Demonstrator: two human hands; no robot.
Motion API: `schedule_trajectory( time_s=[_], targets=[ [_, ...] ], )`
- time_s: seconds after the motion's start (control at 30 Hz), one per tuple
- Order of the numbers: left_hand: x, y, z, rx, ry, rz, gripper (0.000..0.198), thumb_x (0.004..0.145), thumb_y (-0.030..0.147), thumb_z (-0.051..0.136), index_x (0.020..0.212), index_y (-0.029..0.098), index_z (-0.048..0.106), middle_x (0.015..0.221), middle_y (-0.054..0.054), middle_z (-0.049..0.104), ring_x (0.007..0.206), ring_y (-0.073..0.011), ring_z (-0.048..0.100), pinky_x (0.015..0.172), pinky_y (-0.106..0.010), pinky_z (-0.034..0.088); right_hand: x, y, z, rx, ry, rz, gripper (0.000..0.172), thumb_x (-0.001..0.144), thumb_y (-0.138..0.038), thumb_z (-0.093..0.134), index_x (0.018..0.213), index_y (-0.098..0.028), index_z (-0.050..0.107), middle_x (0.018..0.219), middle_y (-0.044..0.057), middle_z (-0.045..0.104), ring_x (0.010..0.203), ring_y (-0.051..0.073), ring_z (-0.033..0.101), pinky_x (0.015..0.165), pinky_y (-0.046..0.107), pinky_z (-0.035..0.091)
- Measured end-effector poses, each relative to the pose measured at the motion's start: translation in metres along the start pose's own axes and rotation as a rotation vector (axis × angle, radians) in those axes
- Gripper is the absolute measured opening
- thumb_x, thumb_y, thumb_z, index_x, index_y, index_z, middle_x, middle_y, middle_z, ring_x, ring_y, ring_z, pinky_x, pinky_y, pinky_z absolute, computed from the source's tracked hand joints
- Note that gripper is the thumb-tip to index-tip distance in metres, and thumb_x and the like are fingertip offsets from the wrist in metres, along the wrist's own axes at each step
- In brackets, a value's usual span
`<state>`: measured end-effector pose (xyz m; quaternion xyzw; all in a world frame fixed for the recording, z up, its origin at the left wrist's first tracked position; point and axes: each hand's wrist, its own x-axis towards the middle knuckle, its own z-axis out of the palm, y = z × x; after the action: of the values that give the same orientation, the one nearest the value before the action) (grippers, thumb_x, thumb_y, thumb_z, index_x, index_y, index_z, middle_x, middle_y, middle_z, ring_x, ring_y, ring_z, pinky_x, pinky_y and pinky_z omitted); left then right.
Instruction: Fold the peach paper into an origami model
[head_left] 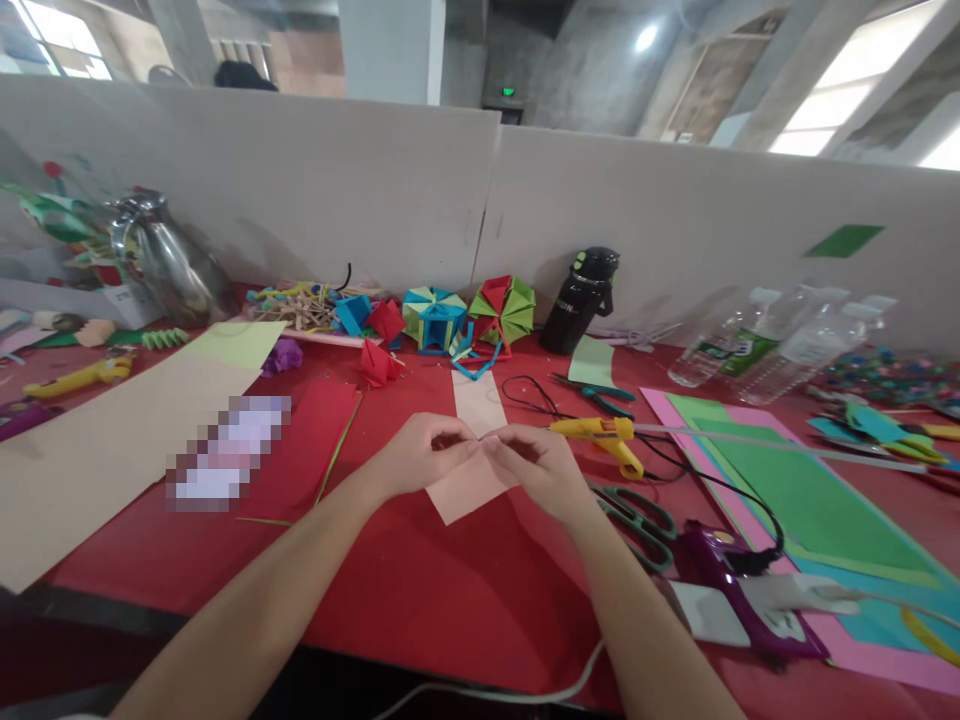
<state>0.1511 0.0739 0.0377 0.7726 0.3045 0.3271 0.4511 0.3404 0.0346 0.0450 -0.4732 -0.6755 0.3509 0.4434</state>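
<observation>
Peach paper [463, 490] pinched at its far edge, mid-table over the red tabletop [420, 600]
Left hand [420, 455] and right hand [541, 466] each grasp the thin, matte sheet with fingertips meeting, a grip that seems suited to a fine crease; a yellow glue gun [604, 437] and green-handled scissors [637, 520] lie just right, close at hand, while crisp angular folded paper models [439, 318] stand far behind

Glue gun [600, 431], scissors [621, 506] — black bottle [581, 300] behind.

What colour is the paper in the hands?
The paper is pale peach, clearest in the head view, between the left hand and right hand.
</observation>
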Motion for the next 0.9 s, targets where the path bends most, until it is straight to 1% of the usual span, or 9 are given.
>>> schedule_trajectory(
  time_s=[0.17, 0.37, 0.43, 0.5, 0.57, 0.63, 0.73, 0.8, 0.9],
  targets=[
    [0.0, 0.001, -0.006, 0.029, 0.026, -0.003, 0.022, 0.084, 0.031, 0.054, 0.075, 0.016, 0.065, 0.07, -0.001, 0.062, 0.066, -0.0123, 0.054, 0.061, -0.022, 0.039, 0.001, 0.002, -0.006, -0.012, 0.18, -0.032, 0.022, 0.08, -0.04, 0.066, 0.076, -0.019, 0.071, 0.071, 0.002, 0.067, 0.066, 0.016, 0.058, 0.061, 0.027, 0.045],
    [-0.001, -0.006, -0.023, 0.111, -0.031, -0.085, 0.022, 0.084, 0.031, 0.052, 0.074, 0.017, 0.065, 0.07, -0.003, 0.067, 0.067, -0.0159, 0.062, 0.063, -0.026, 0.045, 0.002, 0.008, -0.014, 0.101, 0.352, 0.044, 0.024, 0.077, -0.042, 0.069, 0.077, -0.019, 0.071, 0.071, 0.002, 0.067, 0.063, 0.016, 0.058, 0.058, 0.027, 0.044],
    [-0.001, -0.009, -0.028, 0.221, 0.033, -0.088, 0.022, 0.085, 0.031, 0.051, 0.077, 0.017, 0.066, 0.075, -0.004, 0.069, 0.071, -0.0173, 0.064, 0.067, -0.028, 0.047, 0.003, 0.009, -0.016, 0.182, 0.413, 0.08, 0.025, 0.076, -0.043, 0.07, 0.077, -0.018, 0.07, 0.068, 0.001, 0.065, 0.06, 0.015, 0.056, 0.056, 0.026, 0.043],
    [-0.002, -0.008, -0.028, 0.279, 0.136, -0.047, 0.023, 0.086, 0.033, 0.052, 0.092, 0.018, 0.067, 0.091, -0.006, 0.071, 0.083, -0.019, 0.065, 0.076, -0.03, 0.049, 0.004, 0.01, -0.017, 0.223, 0.465, 0.108, 0.025, 0.074, -0.043, 0.071, 0.076, -0.017, 0.069, 0.065, 0.0, 0.063, 0.057, 0.013, 0.054, 0.054, 0.025, 0.041],
    [-0.003, -0.004, -0.024, 0.267, 0.177, 0.021, 0.035, 0.086, 0.039, 0.054, 0.114, 0.019, 0.062, 0.115, -0.009, 0.067, 0.104, -0.0215, 0.062, 0.091, -0.033, 0.047, 0.005, 0.012, -0.017, 0.212, 0.467, 0.124, 0.026, 0.072, -0.043, 0.073, 0.075, -0.017, 0.07, 0.064, 0.0, 0.062, 0.057, 0.013, 0.053, 0.053, 0.024, 0.04],
    [-0.005, 0.002, -0.015, 0.289, 0.139, 0.07, 0.058, 0.081, 0.048, 0.062, 0.131, 0.021, 0.052, 0.135, -0.011, 0.056, 0.122, -0.0261, 0.053, 0.103, -0.039, 0.041, 0.005, 0.014, -0.015, 0.212, 0.433, 0.142, 0.028, 0.072, -0.044, 0.074, 0.077, -0.017, 0.071, 0.067, 0.001, 0.065, 0.059, 0.013, 0.054, 0.053, 0.024, 0.041],
    [-0.006, 0.008, 0.0, 0.396, 0.051, 0.052, 0.089, 0.068, 0.058, 0.072, 0.143, 0.023, 0.04, 0.146, -0.013, 0.045, 0.132, -0.0338, 0.043, 0.108, -0.047, 0.035, 0.006, 0.016, -0.01, 0.256, 0.392, 0.167, 0.032, 0.07, -0.047, 0.075, 0.082, -0.017, 0.073, 0.075, 0.003, 0.07, 0.067, 0.017, 0.06, 0.057, 0.026, 0.046],
    [-0.005, 0.008, 0.006, 0.411, 0.028, 0.019, 0.088, 0.07, 0.058, 0.07, 0.145, 0.024, 0.038, 0.147, -0.012, 0.044, 0.132, -0.0342, 0.043, 0.108, -0.048, 0.036, 0.006, 0.016, -0.008, 0.297, 0.352, 0.183, 0.037, 0.07, -0.049, 0.075, 0.088, -0.017, 0.074, 0.08, 0.005, 0.072, 0.072, 0.019, 0.063, 0.061, 0.027, 0.049],
    [-0.004, 0.003, 0.007, 0.322, 0.068, -0.022, 0.078, 0.075, 0.058, 0.065, 0.142, 0.023, 0.042, 0.146, -0.013, 0.045, 0.131, -0.0322, 0.045, 0.107, -0.047, 0.037, 0.006, 0.014, -0.008, 0.404, 0.246, 0.227, 0.046, 0.077, -0.057, 0.066, 0.102, -0.018, 0.071, 0.085, 0.006, 0.072, 0.074, 0.02, 0.066, 0.061, 0.029, 0.053]
  ],
)
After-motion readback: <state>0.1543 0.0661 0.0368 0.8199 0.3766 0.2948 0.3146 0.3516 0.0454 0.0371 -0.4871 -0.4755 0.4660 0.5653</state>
